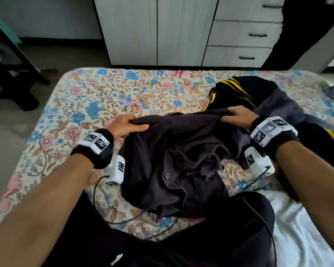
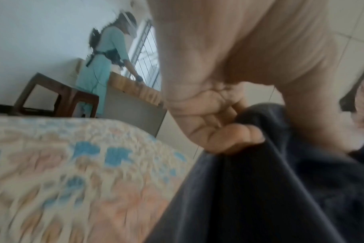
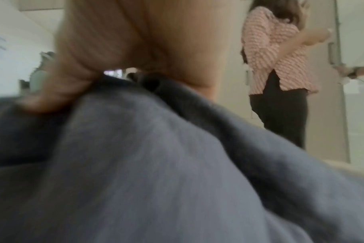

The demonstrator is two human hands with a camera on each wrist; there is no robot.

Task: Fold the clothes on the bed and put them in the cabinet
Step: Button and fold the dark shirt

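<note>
A person is standing at the foot of a bed (image 1: 89,97) covered in a floral quilt, and both hands are gathering a crumpled dark purple button-up shirt (image 1: 181,160) that is lying on the quilt in front of them. The left hand (image 1: 123,126) is pinching the shirt's far left edge, its grip clamped on the cloth with the thumb on top; the left wrist view is showing curled fingers (image 2: 235,138) bunching dark fabric. The right hand (image 1: 239,116) is gripping the far right edge the same way, closed on the cloth. This looks like the very start of folding: the shirt is still rumpled, collar and buttons twisted toward the person. The next move likely calls for lifting and shaking it flat, then laying it smooth before folding. Behind the shirt, dark track pants with yellow stripes (image 1: 233,91) are lying in a heap, touching it, still unfolded. Beyond the bed a white cabinet (image 1: 156,29) is standing with doors and three drawers (image 1: 245,33) all closed, so its contents are hidden.
</note>
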